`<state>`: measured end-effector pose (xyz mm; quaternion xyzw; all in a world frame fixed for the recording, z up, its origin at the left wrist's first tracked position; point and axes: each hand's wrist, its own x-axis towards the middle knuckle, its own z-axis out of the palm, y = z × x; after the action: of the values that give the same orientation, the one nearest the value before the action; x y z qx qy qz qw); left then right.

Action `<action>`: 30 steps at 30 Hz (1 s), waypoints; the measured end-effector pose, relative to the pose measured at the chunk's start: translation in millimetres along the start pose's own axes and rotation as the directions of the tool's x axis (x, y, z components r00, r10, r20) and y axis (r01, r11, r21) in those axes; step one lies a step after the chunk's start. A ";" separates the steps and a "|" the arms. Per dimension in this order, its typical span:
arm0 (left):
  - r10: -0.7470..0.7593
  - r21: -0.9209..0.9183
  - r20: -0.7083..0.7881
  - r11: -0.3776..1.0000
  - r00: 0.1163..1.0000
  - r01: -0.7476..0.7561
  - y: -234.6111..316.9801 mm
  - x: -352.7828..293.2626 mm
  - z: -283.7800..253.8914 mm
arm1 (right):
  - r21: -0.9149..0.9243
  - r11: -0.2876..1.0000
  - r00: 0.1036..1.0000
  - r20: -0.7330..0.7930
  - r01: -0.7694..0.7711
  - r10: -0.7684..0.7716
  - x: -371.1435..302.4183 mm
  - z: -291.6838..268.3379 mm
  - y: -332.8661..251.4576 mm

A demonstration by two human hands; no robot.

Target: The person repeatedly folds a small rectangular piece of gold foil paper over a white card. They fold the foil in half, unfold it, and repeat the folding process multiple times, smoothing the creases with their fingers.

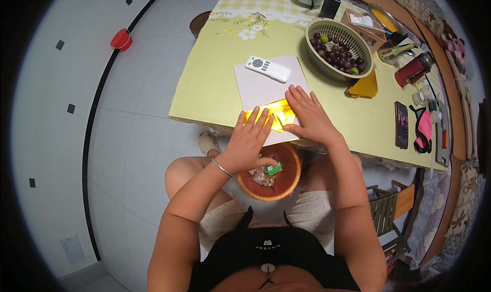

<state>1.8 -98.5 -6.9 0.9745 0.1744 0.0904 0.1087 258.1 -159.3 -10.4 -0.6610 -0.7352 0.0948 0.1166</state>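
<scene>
A shiny gold foil sheet [277, 113] lies on white paper [251, 91] at the table's near edge. My left hand [248, 142] rests on the foil's left part, its fingers spread and its thumb pointing right over the bin. On the foil's right end lies my right hand [313, 119], fingers stretched out flat and thumb toward the middle. Both palms face down, pressing on the sheet; what is under the fingers is hidden. Just beyond the foil, a white remote control [268, 69] sits across the paper.
Below the table edge, a reddish bin [292, 182] holds scraps and a green packet. A basket of dark grapes [312, 49] stands far right, beside folded gold paper [364, 86]. Further right are a phone [401, 125], a pink-and-black eye mask [423, 130] and a red bottle [413, 69].
</scene>
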 end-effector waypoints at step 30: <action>-0.037 -0.057 -0.311 0.998 0.950 0.020 -6.6 18.4 12.5 | 0.070 0.980 0.980 -0.073 0.188 -0.183 -0.7 13.5 -22.8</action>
<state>19.3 -88.1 -17.9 0.9422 0.2008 0.2462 0.1067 232.5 -162.2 -16.6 -0.5874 -0.7851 0.0896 0.1746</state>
